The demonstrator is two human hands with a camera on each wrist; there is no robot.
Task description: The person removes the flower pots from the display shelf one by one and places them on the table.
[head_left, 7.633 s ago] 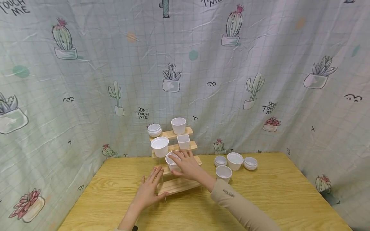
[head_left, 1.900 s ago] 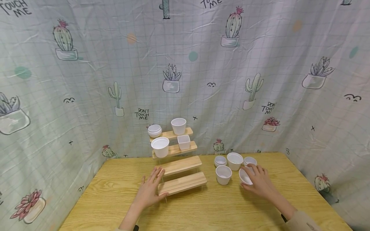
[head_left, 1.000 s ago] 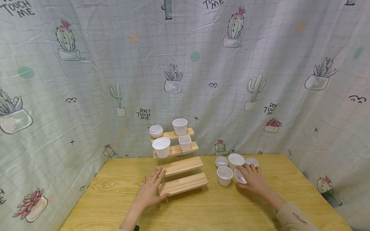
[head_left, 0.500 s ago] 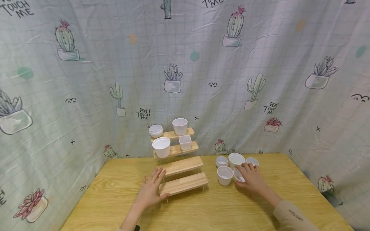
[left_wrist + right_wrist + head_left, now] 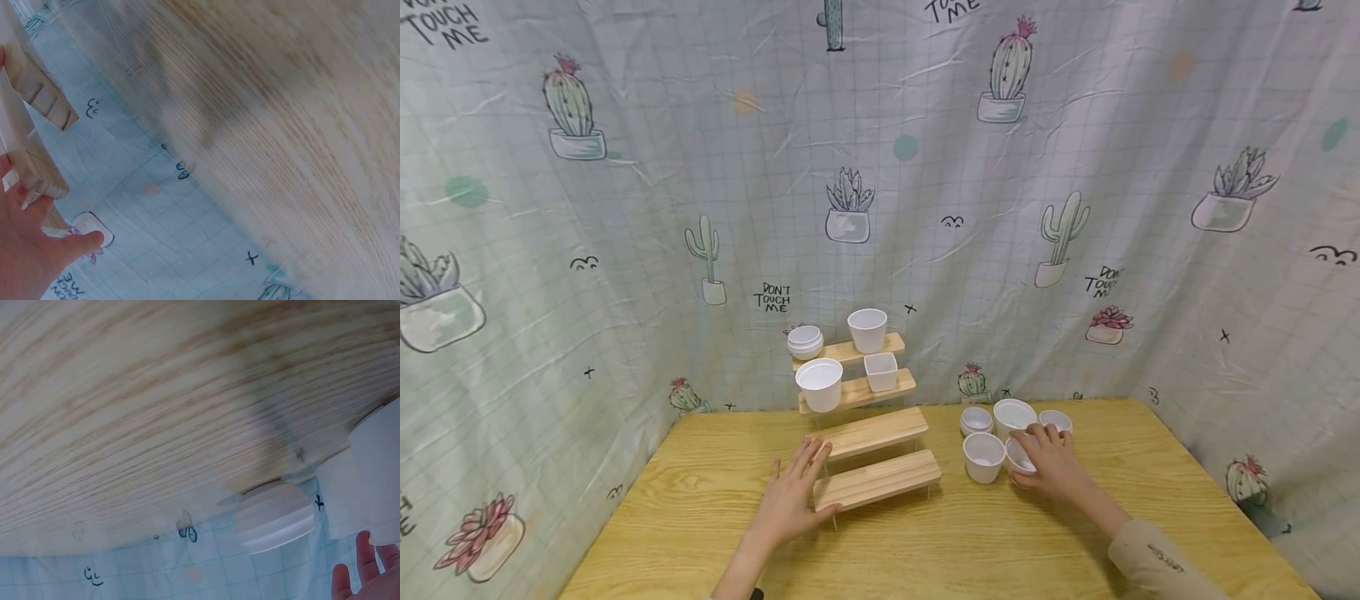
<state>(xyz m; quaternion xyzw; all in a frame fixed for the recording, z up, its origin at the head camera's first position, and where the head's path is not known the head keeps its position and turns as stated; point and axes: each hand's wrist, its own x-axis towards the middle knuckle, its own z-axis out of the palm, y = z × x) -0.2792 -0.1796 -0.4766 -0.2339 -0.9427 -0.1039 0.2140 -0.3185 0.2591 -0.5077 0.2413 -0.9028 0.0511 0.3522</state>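
My right hand [image 5: 1056,468] grips a white round flowerpot [image 5: 1019,455] by its rim, thumb in front and fingers behind, with the pot at the table. In the right wrist view its fingers [image 5: 367,557] touch the rim of a white pot [image 5: 382,469]. On the left, my left hand [image 5: 788,502] rests against the left ends of the lower steps of a wooden stepped stand [image 5: 880,479], fingers fairly straight and thumb at the bottom step. The two upper steps bear a ridged pot [image 5: 805,342], a tapered pot [image 5: 867,331], a wide pot [image 5: 820,385] and a square pot [image 5: 881,372].
Beside the held pot stands another round pot [image 5: 983,457]. Behind them are a small ridged pot [image 5: 976,422], a larger round pot [image 5: 1014,417] and one more ridged pot [image 5: 1056,421], partly hidden. A cactus-print curtain [image 5: 925,267] hangs behind the wooden table [image 5: 925,550].
The round pot that my right hand held on the stand's third step is now at the table among the other pots, shifted slightly left lately. My left hand has stayed at the stand.
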